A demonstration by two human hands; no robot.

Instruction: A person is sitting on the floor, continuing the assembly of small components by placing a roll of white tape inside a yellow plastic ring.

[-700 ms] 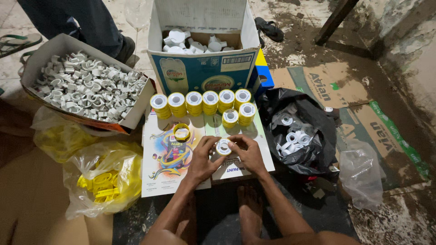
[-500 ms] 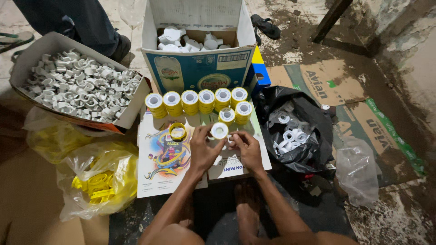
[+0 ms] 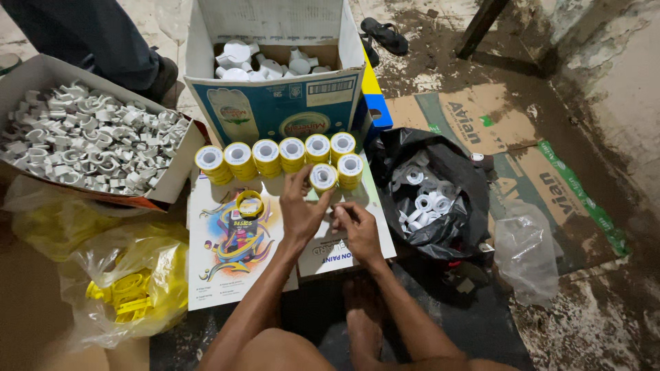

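My left hand (image 3: 300, 210) grips a yellow tape roll with a white core (image 3: 322, 176) and sets it in front of a row of several matching yellow rolls (image 3: 267, 155) that stand on a printed board (image 3: 227, 275). My right hand (image 3: 355, 227) rests just right of the left one, fingers curled, nothing visible in it. A single yellow ring (image 3: 249, 204) lies on the board left of my left hand.
Behind the row stands an open blue carton (image 3: 275, 110) with white parts. At left are a box of white clips (image 3: 89, 137) and bags of yellow pieces (image 3: 124, 295). A black bag of white spools (image 3: 430, 199) sits right. A person's legs (image 3: 89, 34) stand at the back left.
My left hand has carried the roll forward from the middle of the board to a spot in the second row, just in front of the line of rolls. My right hand stayed behind.
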